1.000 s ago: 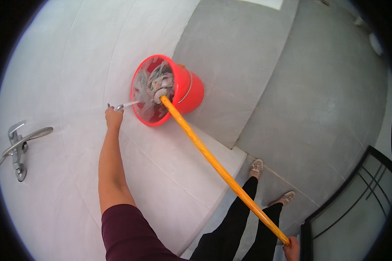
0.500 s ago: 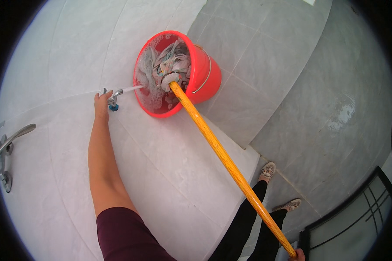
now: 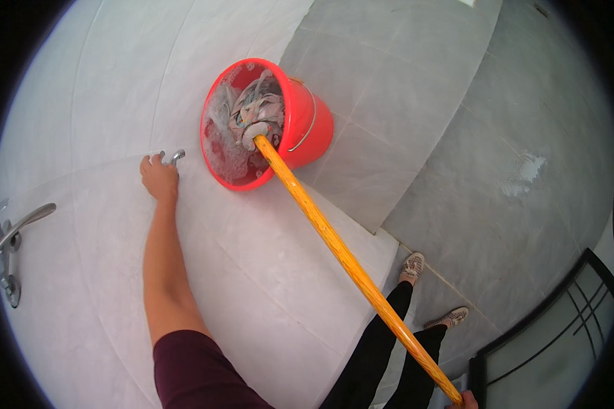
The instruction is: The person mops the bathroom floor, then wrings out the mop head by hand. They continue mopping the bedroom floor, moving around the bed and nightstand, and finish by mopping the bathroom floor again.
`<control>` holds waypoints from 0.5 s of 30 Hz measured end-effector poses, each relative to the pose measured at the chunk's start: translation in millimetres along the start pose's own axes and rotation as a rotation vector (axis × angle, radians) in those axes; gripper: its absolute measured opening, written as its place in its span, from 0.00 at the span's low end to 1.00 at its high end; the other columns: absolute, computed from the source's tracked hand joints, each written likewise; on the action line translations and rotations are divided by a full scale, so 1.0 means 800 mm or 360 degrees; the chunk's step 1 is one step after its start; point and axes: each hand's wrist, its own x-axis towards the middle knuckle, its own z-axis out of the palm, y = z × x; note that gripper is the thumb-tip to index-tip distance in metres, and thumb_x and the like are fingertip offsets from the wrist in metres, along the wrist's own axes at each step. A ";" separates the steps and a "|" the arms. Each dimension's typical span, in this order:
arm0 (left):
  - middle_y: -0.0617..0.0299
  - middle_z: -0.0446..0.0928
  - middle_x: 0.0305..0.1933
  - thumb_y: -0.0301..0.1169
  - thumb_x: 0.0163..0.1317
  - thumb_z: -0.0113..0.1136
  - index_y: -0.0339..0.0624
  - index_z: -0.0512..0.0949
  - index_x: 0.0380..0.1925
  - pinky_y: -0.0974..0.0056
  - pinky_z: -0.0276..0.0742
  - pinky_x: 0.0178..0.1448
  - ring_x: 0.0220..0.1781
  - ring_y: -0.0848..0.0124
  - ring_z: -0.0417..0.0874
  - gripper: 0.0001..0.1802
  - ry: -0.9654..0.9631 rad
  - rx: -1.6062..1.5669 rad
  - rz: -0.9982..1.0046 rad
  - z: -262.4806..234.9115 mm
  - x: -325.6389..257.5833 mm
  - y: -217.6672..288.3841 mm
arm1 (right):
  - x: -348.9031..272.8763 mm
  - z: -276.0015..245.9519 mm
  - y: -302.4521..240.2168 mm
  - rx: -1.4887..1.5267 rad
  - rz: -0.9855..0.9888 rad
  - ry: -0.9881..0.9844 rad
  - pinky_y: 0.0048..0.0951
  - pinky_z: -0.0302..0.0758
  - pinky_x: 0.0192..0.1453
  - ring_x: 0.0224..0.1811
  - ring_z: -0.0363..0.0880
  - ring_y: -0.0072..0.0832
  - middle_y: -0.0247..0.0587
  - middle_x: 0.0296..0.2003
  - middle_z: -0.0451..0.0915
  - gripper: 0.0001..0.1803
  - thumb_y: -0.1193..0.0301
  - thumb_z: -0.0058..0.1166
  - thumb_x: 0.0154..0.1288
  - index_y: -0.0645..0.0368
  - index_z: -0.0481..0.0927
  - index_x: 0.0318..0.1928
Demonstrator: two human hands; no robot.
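Observation:
On the pale wall at the left, my left hand [image 3: 161, 180] is closed over the chrome tap [image 3: 178, 155], hiding most of it; only the spout shows, with no water stream visible. Just right of it stands a red bucket [image 3: 314, 129] with a wire handle, holding foamy water. A grey, stringy mop head [image 3: 262, 109] lies soaking in it. From there the yellow wooden mop handle [image 3: 341, 255] slants down to the lower right. My right hand [image 3: 468, 401], partly cut off by the picture's lower edge, grips its end.
A chrome lever fitting [image 3: 10, 249] is mounted on the wall at far left. Grey floor tiles [image 3: 430, 136] have a raised step edge and a shiny wet patch [image 3: 525, 170]. A black-framed frosted panel [image 3: 552, 341] stands at lower right, near my shoes [image 3: 411, 266].
The stream from the tap into the bucket has stopped. My left hand has shifted over the tap, covering more of it. The mop and right hand look nearly unchanged.

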 end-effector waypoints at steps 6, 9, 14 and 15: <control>0.42 0.78 0.46 0.47 0.62 0.56 0.41 0.71 0.58 0.46 0.75 0.55 0.48 0.47 0.80 0.29 -0.0827 -0.1164 -0.0740 0.007 -0.081 0.125 | -0.041 -0.025 -0.042 0.0006 -0.0240 -0.0031 0.47 0.76 0.43 0.44 0.79 0.55 0.55 0.42 0.80 0.27 0.59 0.62 0.60 0.50 0.73 0.59; 0.43 0.77 0.45 0.57 0.64 0.54 0.40 0.66 0.60 0.43 0.79 0.49 0.43 0.48 0.82 0.36 -0.1520 -0.1796 -0.1458 -0.063 -0.109 0.257 | -0.078 -0.018 -0.059 0.0054 -0.0331 0.0149 0.47 0.76 0.40 0.41 0.79 0.56 0.55 0.41 0.80 0.26 0.63 0.60 0.64 0.42 0.71 0.62; 0.55 0.74 0.32 0.43 0.69 0.55 0.40 0.70 0.44 0.56 0.79 0.36 0.29 0.60 0.78 0.18 -0.1755 -0.2689 -0.1628 -0.039 -0.152 0.266 | -0.130 -0.056 -0.160 0.0056 -0.0451 0.0344 0.49 0.76 0.39 0.39 0.80 0.56 0.58 0.40 0.79 0.25 0.69 0.57 0.64 0.48 0.71 0.62; 0.58 0.72 0.28 0.40 0.68 0.56 0.41 0.70 0.42 0.58 0.77 0.33 0.26 0.64 0.76 0.14 -0.1681 -0.2835 -0.1645 -0.016 -0.158 0.241 | -0.133 -0.061 -0.166 0.0041 -0.0547 0.0381 0.49 0.75 0.38 0.38 0.79 0.56 0.59 0.39 0.79 0.24 0.70 0.57 0.64 0.49 0.71 0.61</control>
